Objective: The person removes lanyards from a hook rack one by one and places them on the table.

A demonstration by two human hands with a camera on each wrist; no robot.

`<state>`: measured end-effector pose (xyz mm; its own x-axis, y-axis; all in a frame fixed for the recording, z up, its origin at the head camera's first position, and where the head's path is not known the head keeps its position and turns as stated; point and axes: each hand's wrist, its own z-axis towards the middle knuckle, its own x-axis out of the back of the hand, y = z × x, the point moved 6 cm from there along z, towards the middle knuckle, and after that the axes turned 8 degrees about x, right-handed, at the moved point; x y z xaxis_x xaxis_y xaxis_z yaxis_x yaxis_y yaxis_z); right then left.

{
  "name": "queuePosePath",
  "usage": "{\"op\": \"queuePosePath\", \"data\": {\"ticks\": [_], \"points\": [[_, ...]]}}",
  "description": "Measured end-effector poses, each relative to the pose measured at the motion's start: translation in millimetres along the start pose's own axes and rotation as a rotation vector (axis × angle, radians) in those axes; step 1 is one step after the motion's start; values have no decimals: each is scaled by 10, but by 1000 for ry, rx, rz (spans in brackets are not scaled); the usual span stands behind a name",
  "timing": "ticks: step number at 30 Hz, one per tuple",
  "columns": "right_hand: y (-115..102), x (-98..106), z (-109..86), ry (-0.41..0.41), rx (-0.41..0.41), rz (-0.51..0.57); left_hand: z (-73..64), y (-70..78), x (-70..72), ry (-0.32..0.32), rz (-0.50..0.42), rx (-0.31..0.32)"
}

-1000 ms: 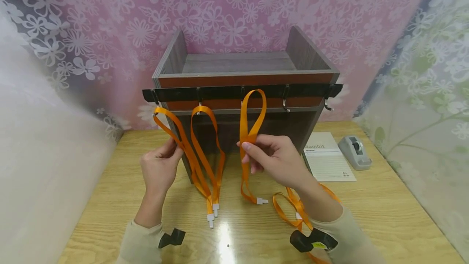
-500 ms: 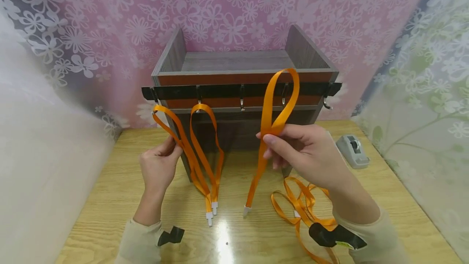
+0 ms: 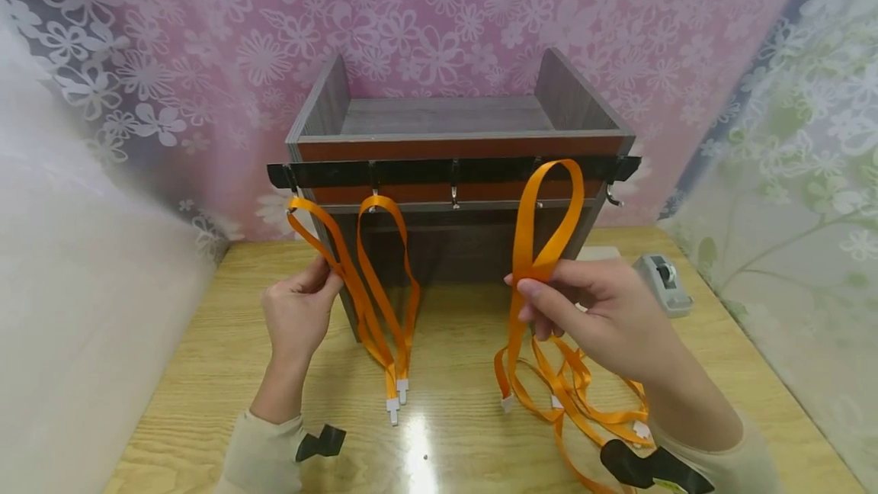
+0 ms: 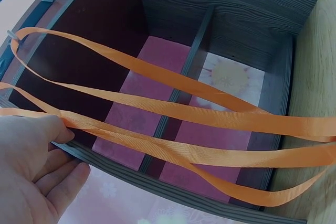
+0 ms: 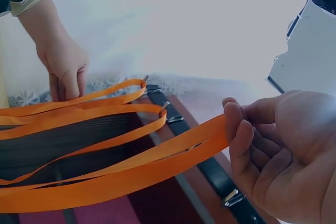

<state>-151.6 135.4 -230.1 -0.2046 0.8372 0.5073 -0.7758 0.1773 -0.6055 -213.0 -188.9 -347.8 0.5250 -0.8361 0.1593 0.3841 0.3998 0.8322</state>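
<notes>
My left hand pinches the strap of an orange lanyard that hangs from the leftmost hook. Beside it a second orange lanyard hangs on the second hook; both end in white plastic clips. Between thumb and fingers my right hand holds a third orange lanyard, its loop standing up in front of the fourth hook. The lower end with its clip dangles over the table. The right wrist view shows this held strap stretching from the right fingertips, with the left hand behind.
A black hook rail runs across the front of a grey wooden shelf; its middle hook and far-right hook hold nothing. More orange lanyards lie tangled on the table under my right forearm. A tape dispenser stands at right.
My right hand has carried its lanyard rightward from the middle hook, first rising, then lowering in front of the fourth hook. My left hand has stayed where it was, holding the leftmost lanyard.
</notes>
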Motion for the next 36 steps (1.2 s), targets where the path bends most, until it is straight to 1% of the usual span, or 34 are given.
{"op": "queuePosePath", "data": {"ticks": [4, 9, 12, 15, 19, 26, 36], "points": [[94, -23, -92, -18, -68, 15, 6, -14, -1, 0, -9, 3], [223, -80, -222, -17, -68, 38, 10, -11, -7, -3, -14, 10], [292, -140, -293, -28, -68, 68, 8, -11, -10, -3, -15, 7], [360, -199, -360, -43, -85, 101, 0, 3, -5, -5, -22, -3], [461, -265, -436, -75, -141, 124, -6, 15, -2, -9, -29, -6], [645, -389, -573, -134, -214, 104, -6, -38, -29, -32, -61, 53], [976, -645, -858, -219, -341, 129, -3, -48, -4, -26, -48, 51]]}}
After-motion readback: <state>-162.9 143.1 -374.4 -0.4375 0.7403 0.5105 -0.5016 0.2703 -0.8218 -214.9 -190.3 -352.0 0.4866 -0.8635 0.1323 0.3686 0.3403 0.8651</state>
